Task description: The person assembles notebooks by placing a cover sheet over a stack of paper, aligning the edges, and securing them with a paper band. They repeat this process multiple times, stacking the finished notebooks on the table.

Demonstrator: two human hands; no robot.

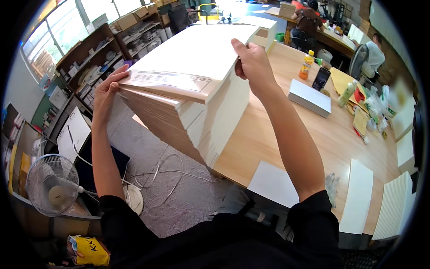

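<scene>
1. White packet [188, 49] of sheets is the thing in hand here, sitting between 11 and 12 o'clock, with a printed strip along its near edge. It's on top of a tall pale stack [154, 119], with a bit of a gap showing at the near corner.
2. Left hand [104, 96] is between 9 and 10 o'clock, partly closed, fingers hooked on the packet's near-left corner.
3. Right hand [256, 67] is at 1 o'clock, mostly curled, gripping the packet's right edge with a finger out over the top.
4. The stack stands at the edge of a wooden surface [273, 130], near the middle and a little towards 9 o'clock.
5. Also on that surface, around 2 o'clock: a white paper block [310, 96], a dark phone [321, 79] just beyond it, and an orange bottle [306, 67] beside the phone. A loose white sheet [272, 183] is at 4.
6. Floor fan [52, 184] between 8 and 9, white cable [154, 172] lying on the floor near 8.
</scene>
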